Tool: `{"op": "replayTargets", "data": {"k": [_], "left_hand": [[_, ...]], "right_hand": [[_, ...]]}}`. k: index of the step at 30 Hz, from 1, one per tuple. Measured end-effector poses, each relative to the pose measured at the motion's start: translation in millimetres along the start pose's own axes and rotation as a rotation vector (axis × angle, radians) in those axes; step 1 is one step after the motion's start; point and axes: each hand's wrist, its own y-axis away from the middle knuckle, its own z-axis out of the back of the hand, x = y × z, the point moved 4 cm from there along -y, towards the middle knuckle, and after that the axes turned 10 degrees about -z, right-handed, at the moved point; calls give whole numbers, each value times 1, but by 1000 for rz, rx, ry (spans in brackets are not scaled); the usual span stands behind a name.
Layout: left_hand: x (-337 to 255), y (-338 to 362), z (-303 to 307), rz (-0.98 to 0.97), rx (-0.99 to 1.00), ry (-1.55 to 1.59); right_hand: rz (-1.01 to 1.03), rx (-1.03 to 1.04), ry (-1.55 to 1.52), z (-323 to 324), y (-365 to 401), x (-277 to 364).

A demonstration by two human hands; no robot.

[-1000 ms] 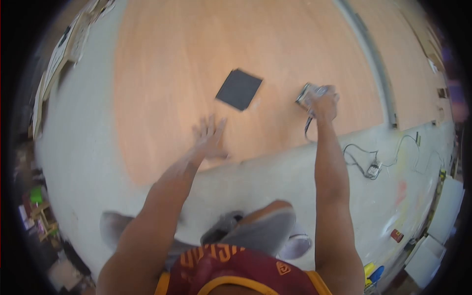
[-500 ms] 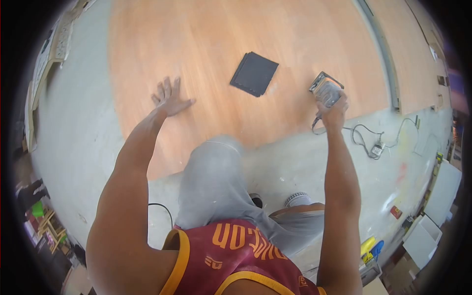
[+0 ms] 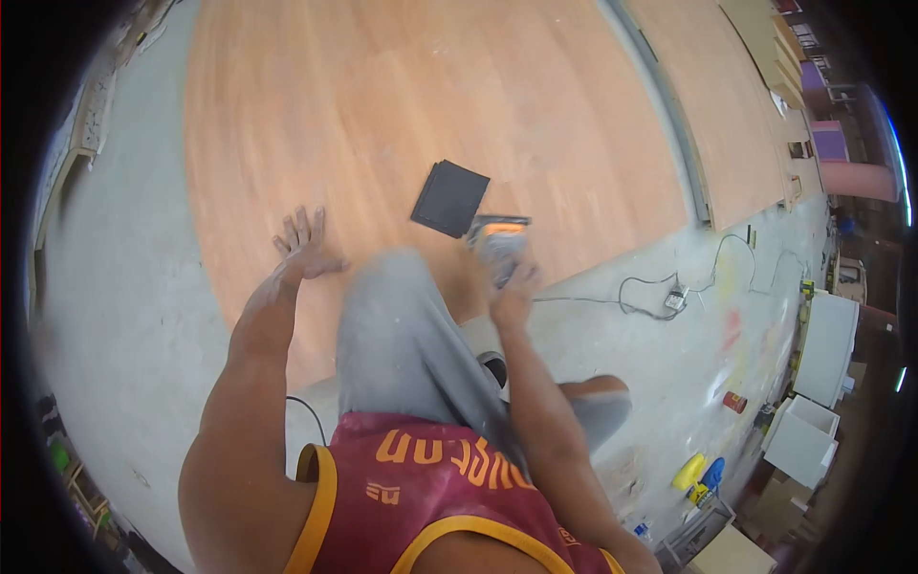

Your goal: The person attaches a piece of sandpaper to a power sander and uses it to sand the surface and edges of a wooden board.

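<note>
My left hand [image 3: 308,251] lies flat on the wooden panel [image 3: 316,124], fingers spread, holding nothing. Blurred by motion, my right hand [image 3: 516,287] is wrapped round a grey and orange power sander [image 3: 501,247]. The sander sits on the panel near its lower edge, close to the lower right corner of a stack of dark square sheets [image 3: 450,198]. A cord runs from the sander to the right. My fingertips on the sander are partly hidden.
A cord with a plug or adapter [image 3: 675,299] lies on the pale floor at the right. Another panel [image 3: 727,115] is beyond a narrow gap. Yellow and blue items [image 3: 690,473], a red can [image 3: 734,402] and a white box [image 3: 801,442] stand at the lower right.
My right hand has moved the sander left and toward my body, near the dark sheets. My left hand stays flat on the panel. The camera view has shifted.
</note>
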Motion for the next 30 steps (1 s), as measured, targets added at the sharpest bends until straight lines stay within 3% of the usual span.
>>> {"op": "replayTargets", "data": {"k": [3, 5, 8, 11, 12, 14, 18, 20, 23, 24, 26, 27, 29, 30], "left_hand": [[-11, 8, 0, 20, 22, -18], [-30, 16, 6, 122, -165, 74], [13, -138, -59, -244, -40, 54], [-68, -10, 41, -82, -587, 294], [-84, -6, 51, -77, -599, 295], [-108, -11, 69, -244, -628, 446], [-171, -39, 60, -370, -533, 469], [-207, -22, 58, -351, -317, 516], [-210, -53, 30, -228, -460, 423], [-206, -59, 28, -231, -461, 424], [-197, -72, 18, -54, -347, 489], [-199, -69, 13, -54, -338, 496], [-204, -63, 13, -124, -547, 395], [-206, -65, 9, -121, -528, 399]], "right_hand": [[-140, 163, -78, 3, 44, 26], [-93, 327, -78, -2, 52, 25], [-60, 468, -77, -16, 49, 11], [39, 472, -134, 7, 48, 26], [51, 470, -137, 7, 45, 25], [-31, 336, -162, 7, 41, 14], [-88, 303, -242, 19, 12, -8], [-4, 345, -243, 19, 7, -11], [-71, 368, -372, 22, 12, -6], [-71, 365, -371, 29, 14, 1], [64, 323, -197, 42, 20, 14], [61, 328, -187, 38, 23, 10], [-116, 319, -477, 30, 24, -2], [-130, 328, -468, 27, 24, -7]]}}
